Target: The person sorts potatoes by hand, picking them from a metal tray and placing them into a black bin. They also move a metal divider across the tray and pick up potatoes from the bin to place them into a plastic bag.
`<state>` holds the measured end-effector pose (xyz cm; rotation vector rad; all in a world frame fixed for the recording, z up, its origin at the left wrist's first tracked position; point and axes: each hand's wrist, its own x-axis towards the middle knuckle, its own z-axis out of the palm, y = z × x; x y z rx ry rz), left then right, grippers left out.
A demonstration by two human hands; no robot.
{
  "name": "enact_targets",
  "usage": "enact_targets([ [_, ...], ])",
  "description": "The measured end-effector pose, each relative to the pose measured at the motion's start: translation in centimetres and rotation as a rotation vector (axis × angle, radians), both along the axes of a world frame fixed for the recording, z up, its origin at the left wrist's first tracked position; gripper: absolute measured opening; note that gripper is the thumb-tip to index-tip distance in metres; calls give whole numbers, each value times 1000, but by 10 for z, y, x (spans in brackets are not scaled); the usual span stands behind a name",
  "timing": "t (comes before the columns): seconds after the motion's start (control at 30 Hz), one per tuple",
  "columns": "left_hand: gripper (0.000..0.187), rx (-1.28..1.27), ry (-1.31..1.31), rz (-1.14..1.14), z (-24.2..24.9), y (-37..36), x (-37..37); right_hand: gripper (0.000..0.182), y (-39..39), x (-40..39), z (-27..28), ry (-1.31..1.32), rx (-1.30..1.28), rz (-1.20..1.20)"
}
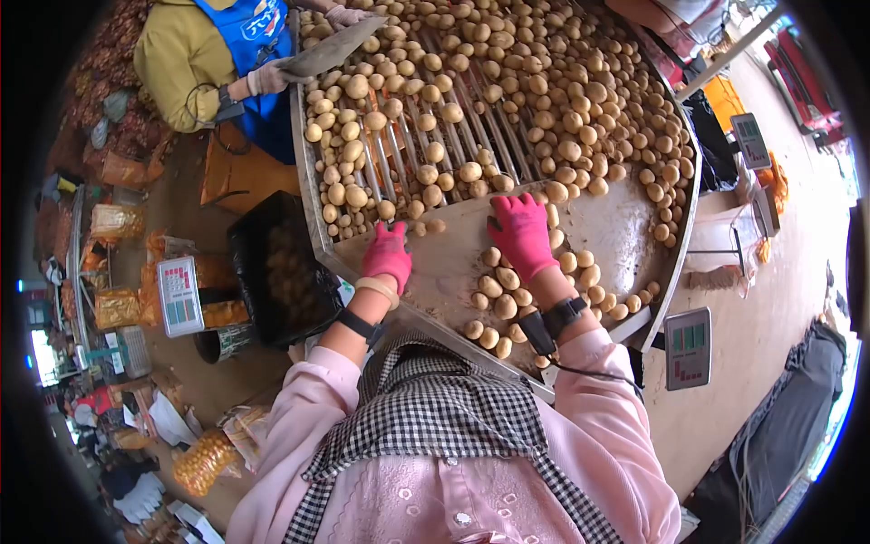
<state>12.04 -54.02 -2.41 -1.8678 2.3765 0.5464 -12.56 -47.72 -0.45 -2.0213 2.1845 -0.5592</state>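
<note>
My left hand (388, 257), in a pink glove, grips the left end of a flat greyish board (451, 231). The right end of that board is in my right hand (524, 238), also gloved in pink, with fingers over its upper edge. Beyond the board, potatoes (433, 175) lie on a metal roller grate (476, 127). Several more potatoes (504, 306) rest on the metal table (625, 238) beside and below my right hand. The undersides of both hands are hidden.
Across the table at upper left, a co-worker (186, 63) in a blue apron holds a grey board (333, 50). A black-lined container (283, 272) stands left of the table. Scale displays are at left (180, 296) and right (688, 349). Potatoes cover the table's far side.
</note>
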Motion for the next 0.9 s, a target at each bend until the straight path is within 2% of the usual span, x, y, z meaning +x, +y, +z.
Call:
enact_targets([
  [0.03, 45, -1, 2, 23, -5, -4, 1, 26, 2, 6, 4, -187, -115, -19],
  [0.07, 42, 47, 101, 20, -12, -9, 1, 26, 2, 15, 5, -185, -115, 3],
  [0.1, 39, 93, 201, 16, -19, -13, 4, 30, 2, 25, 6, -382, -74, -3],
  [0.13, 36, 252, 457, 106, -20, -13, 8, 33, 2, 37, 8, -579, -30, -10],
  [0.17, 36, 242, 463, 122, -20, -7, 13, 37, 4, 48, 10, -635, -13, 33],
  [0.23, 31, 1040, 1589, 682, -12, 15, 23, 36, 6, 68, 25, -916, 73, 203],
  [0.27, 31, 1029, 1596, 694, -4, 22, 27, 37, 3, 75, 25, -1028, 58, 187],
  [0.3, 31, 1191, 1720, 760, 23, 28, 28, 37, -3, 76, 17, -1029, 67, 196],
  [0.33, 33, 1358, 1841, 819, 38, 32, 30, 38, -13, 73, 4, -742, -9, 141],
  [0.37, 33, 1353, 1849, 822, 34, 32, 37, 40, -20, 69, -7, -454, -87, 87],
  [0.4, 32, 1445, 1894, 768, 31, 31, 47, 41, -24, 69, -13, -334, -76, 110],
  [0.43, 32, 1534, 1940, 712, 27, 31, 55, 41, -25, 71, -19, -334, -73, 119],
  [0.5, 33, 1509, 1983, 701, 21, 32, 66, 40, -24, 76, -30, -169, -22, 157],
  [0.57, 36, 1337, 1916, 788, 18, 32, 74, 40, -29, 72, -42, -197, -26, 176],
  [0.6, 36, 1333, 1923, 791, 20, 35, 75, 41, -31, 70, -39, -283, -38, 162],
  [0.67, 38, 1115, 1737, 732, 23, 40, 73, 40, -30, 71, -34, -501, 1, 101],
  [0.7, 38, 1112, 1745, 734, 29, 39, 69, 40, -27, 74, -18, -497, 2, 108],
  [0.77, 42, 1106, 1721, 815, 40, 40, 60, 38, -22, 83, 14, -1086, 411, 172],
  [0.8, 47, 1164, 1793, 838, 42, 40, 60, 37, -20, 83, 20, -1253, 505, 218],
  [0.83, 47, 1162, 1800, 845, 40, 41, 64, 37, -21, 89, 17, -1249, 514, 222],
  [0.9, 46, 1370, 2040, 640, 32, 38, 74, 37, -30, 101, 2, -531, 122, 257],
])
